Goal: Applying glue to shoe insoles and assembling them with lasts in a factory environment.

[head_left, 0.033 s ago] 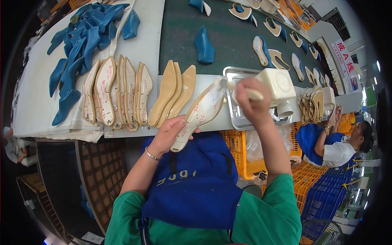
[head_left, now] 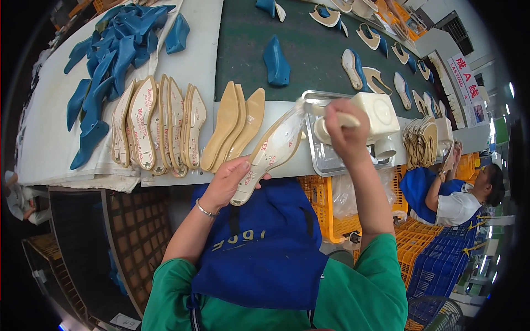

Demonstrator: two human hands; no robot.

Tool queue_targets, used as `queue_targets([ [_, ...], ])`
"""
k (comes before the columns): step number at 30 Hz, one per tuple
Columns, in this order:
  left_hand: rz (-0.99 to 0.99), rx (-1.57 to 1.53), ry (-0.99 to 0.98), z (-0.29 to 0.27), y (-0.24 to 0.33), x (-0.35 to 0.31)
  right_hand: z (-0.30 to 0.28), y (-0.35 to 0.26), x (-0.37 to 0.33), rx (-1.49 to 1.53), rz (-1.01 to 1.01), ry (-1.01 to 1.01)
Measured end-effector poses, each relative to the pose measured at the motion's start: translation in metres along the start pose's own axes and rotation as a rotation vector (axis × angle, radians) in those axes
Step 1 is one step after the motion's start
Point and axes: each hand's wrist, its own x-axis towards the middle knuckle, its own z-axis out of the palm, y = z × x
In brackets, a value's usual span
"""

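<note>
My left hand (head_left: 232,177) grips the heel end of an insole (head_left: 276,143), its white printed face up and its toe pointing away to the right. The toe half looks wet and shiny. In my right hand (head_left: 346,126) is a brush (head_left: 314,109) with a pale handle, its bristles at the toe tip; the brush head is a little blurred. Under and beside that hand lies a metal tray (head_left: 323,163), next to a cream plastic container (head_left: 378,116) with a round spout. Several tan insoles (head_left: 226,124) lean together just left of the held one.
More white-faced insoles (head_left: 144,124) stand in a row farther left. Blue shoe lasts (head_left: 118,60) are heaped at the far left. A green conveyor belt (head_left: 243,55) carries lasts and shoe parts. Orange crates (head_left: 331,218) stand below the table; a co-worker (head_left: 441,193) is at the right.
My right hand and the brush have shifted slightly away from me along the insole's toe. My left hand and the insole have stayed put.
</note>
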Motion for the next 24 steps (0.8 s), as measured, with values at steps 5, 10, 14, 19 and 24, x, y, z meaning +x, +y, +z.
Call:
queue_targets([
  [5, 0.012, -0.067, 0.043, -0.001, 0.001, 0.0, -0.01, -0.005, -0.012, 0.012, 0.033, 0.023],
  [10, 0.012, -0.089, 0.056, 0.0, 0.001, 0.001, 0.005, -0.03, -0.022, 0.086, -0.129, -0.151],
  [14, 0.02, -0.015, 0.076, 0.003, 0.002, -0.001, -0.002, -0.001, -0.006, -0.017, -0.014, -0.022],
  [19, 0.02, -0.072, 0.087, 0.005, 0.004, -0.001, 0.002, -0.003, -0.007, 0.13, 0.097, 0.118],
  [24, 0.042, -0.162, 0.182, 0.015, 0.002, 0.005, 0.019, -0.01, -0.036, 0.232, 0.326, -0.046],
])
